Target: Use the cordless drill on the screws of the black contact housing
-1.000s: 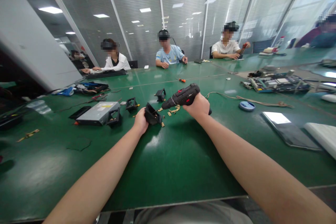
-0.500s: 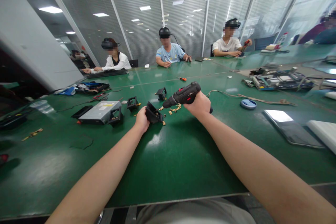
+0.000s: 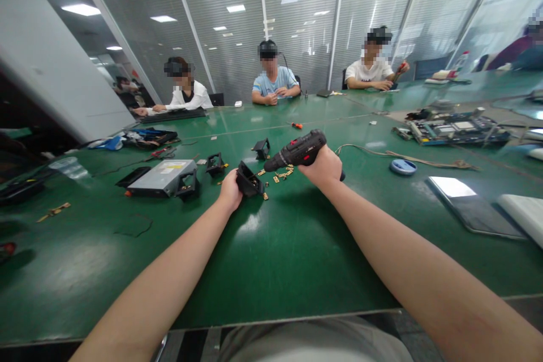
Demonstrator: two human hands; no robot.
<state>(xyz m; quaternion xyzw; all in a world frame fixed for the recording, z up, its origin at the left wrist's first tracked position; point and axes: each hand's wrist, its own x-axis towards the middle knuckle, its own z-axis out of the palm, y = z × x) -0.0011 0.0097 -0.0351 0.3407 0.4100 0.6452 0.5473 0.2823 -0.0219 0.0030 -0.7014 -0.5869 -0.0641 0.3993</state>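
My left hand [image 3: 231, 191] is closed on a black plastic housing [image 3: 249, 181], which it holds tilted just above the table with the hollow side toward the right. My right hand [image 3: 324, 167] grips a black cordless drill [image 3: 297, 151] with red marks. The drill's nose points left and down at the housing; whether its bit touches the housing cannot be made out. Small brass-coloured metal pieces [image 3: 283, 174] lie scattered under and beside the drill. More black plastic housings stand around: one behind [image 3: 262, 149], one to the left [image 3: 215, 164], and one [image 3: 187, 184] against a silver drive [image 3: 163, 177].
A blue round lid [image 3: 403, 167], a strap [image 3: 432, 159], a dark flat tablet-like device [image 3: 475, 206] and circuit boards [image 3: 458, 127] lie on the right. A clear plastic cup [image 3: 70, 168] and cables are on the left. An orange-handled tool [image 3: 297, 125] lies ahead; several people sit across the green table [image 3: 263, 271].
Both my hands, the housing and the drill keep nearly the same pose; the view has shifted slightly. The person in blue across the table has brought their hands together.
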